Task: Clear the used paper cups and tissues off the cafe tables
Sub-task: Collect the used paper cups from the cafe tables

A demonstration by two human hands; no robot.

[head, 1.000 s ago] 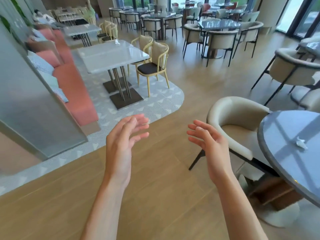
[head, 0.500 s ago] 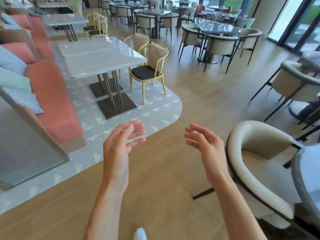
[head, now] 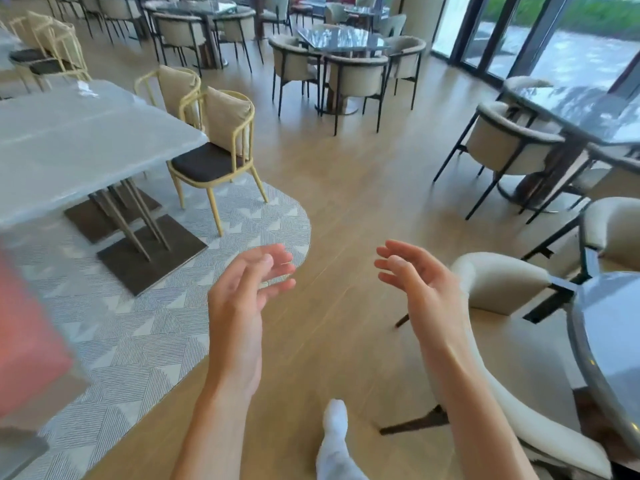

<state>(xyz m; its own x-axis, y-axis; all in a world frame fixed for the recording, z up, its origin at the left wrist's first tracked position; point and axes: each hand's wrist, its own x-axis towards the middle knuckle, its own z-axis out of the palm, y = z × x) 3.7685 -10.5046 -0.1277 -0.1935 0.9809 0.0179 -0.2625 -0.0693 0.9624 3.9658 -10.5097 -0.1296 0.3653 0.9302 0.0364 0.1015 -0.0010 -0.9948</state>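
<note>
We're between benches, walking, nothing picked up yet. Pale bench [head: 79,147] lies up-left of the left hand [head: 242,292]; a small crumpled tissue [head: 85,89] sits at its far edge, well apart from us. Both hands empty, fingers loose, incl. right hand [head: 420,282]. Next: head over & reach w/ left. No cups seen.
</note>
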